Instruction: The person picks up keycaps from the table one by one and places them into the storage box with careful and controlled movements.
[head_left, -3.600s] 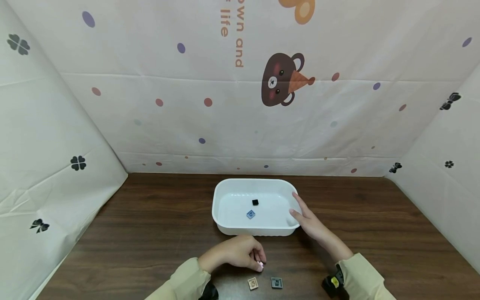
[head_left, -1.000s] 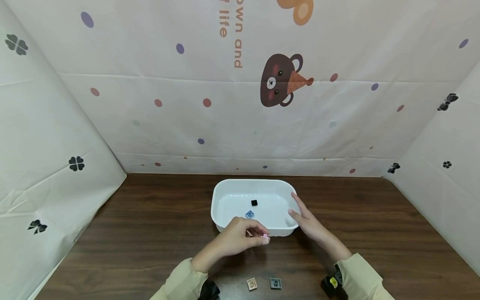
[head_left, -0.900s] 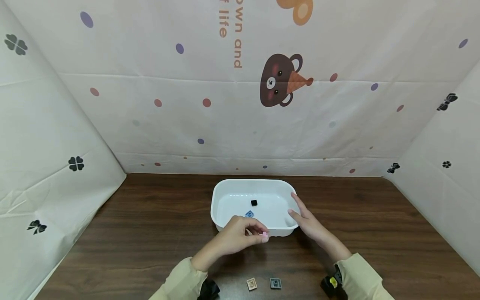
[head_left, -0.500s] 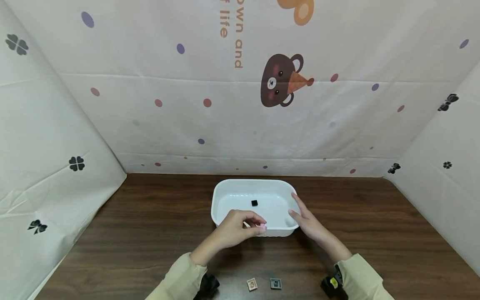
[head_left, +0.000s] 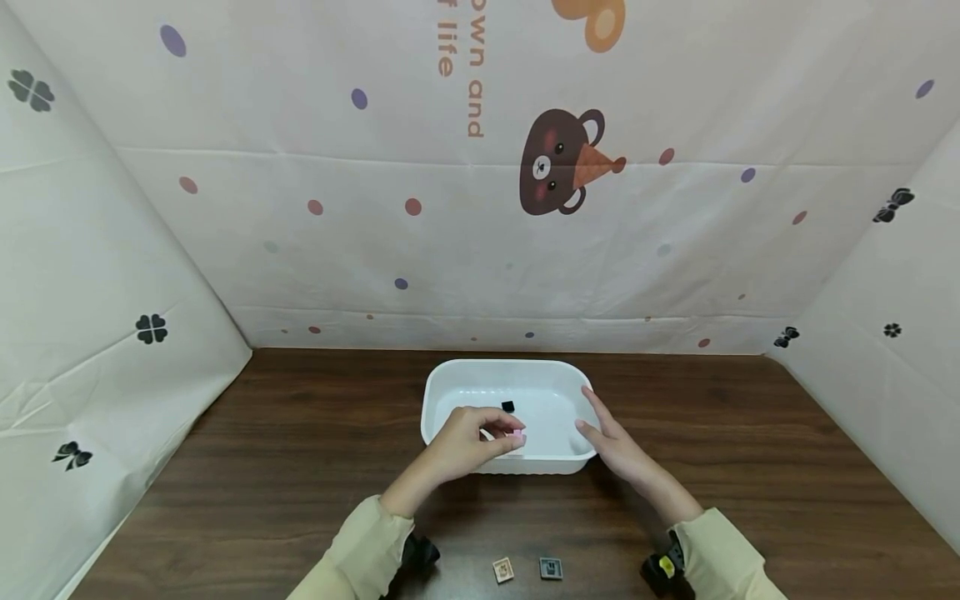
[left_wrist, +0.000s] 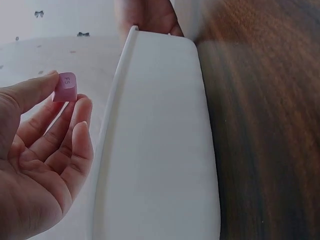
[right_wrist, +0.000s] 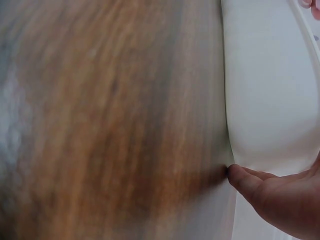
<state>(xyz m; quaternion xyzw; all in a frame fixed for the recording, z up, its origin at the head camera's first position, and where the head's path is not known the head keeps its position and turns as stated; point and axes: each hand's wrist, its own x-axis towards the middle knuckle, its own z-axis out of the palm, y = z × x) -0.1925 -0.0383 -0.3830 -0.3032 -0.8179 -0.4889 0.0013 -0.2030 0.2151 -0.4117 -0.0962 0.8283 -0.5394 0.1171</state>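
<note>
The left hand point(head_left: 467, 439) is pinching the pink key point(head_left: 519, 432) between the thumb and the fingers, and a printed mark is showing on its top in the left wrist view. Compared with one second ago, this hand is reaching farther away: the key was near the front edge of the tray point(head_left: 558, 427), and now it seems to be hanging above the inside, behind the near rim. In my judgement, this means that the carrying is almost complete, but the putting down is not yet done.

The right hand point(head_left: 621, 446) is holding the right end of the tray, the thumb and one finger reaching over the rim. It is staying there as before, probably keeping the tray steady. Inside the tray, the black key point(head_left: 507, 407) is lying just beyond the left hand; this hand is hiding some of the tray floor. On the near part of the worktop point(head_left: 300, 454), the beige key point(head_left: 503, 570) and, to its right, the grey key point(head_left: 551, 568) are lying apart, with nothing touching them.
</note>
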